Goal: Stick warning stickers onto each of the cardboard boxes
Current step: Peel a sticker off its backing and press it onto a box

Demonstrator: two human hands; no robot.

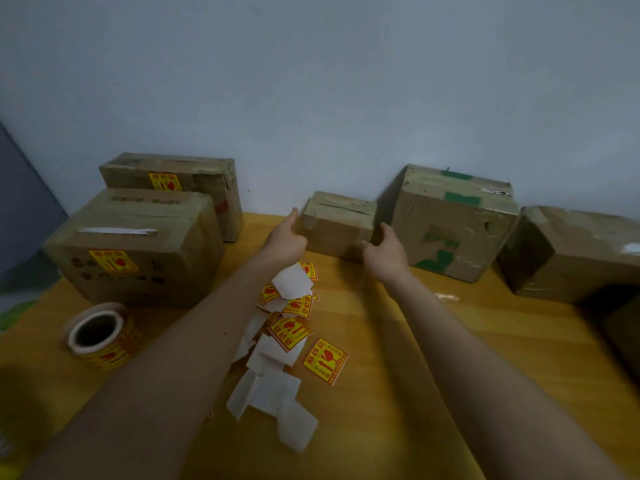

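Observation:
A small cardboard box (337, 225) stands at the back of the wooden table against the wall, with no sticker showing. My left hand (285, 237) is at its left side and my right hand (384, 252) at its right front corner, both with fingers apart and holding nothing. Two boxes on the left, the near one (138, 251) and the far one (173, 181), each carry a yellow and red warning sticker. A pile of loose stickers and white backing papers (284, 327) lies under my left forearm. A sticker roll (100, 336) sits at the front left.
A taped box with green marks (450, 223) leans against the wall right of the small box. A further box (571, 254) lies at the far right. A dark object (620, 327) sits at the right edge. The table (398, 375) runs to the wall.

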